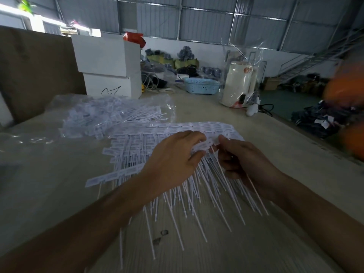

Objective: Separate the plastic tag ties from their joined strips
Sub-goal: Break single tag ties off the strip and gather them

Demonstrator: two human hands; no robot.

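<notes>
A heap of white plastic tag ties (137,154) in joined strips lies on the pale table (266,223), flat heads away from me and thin tails fanned toward me. My left hand (173,162) grips a joined strip (204,143) by its heads, thumb underneath. My right hand (244,156) pinches the end tie of that strip (216,141) at its head, and that tie's tail runs down across the palm. Longer strips (197,128) lie flat just beyond both hands.
A clear plastic bag holding more tag ties (110,113) lies at the back left. Behind it stand stacked white boxes (110,66) and a brown board (35,71). A blue basket (201,85) and a bagged white appliance (238,81) stand farther back. The table's right edge (315,142) runs diagonally.
</notes>
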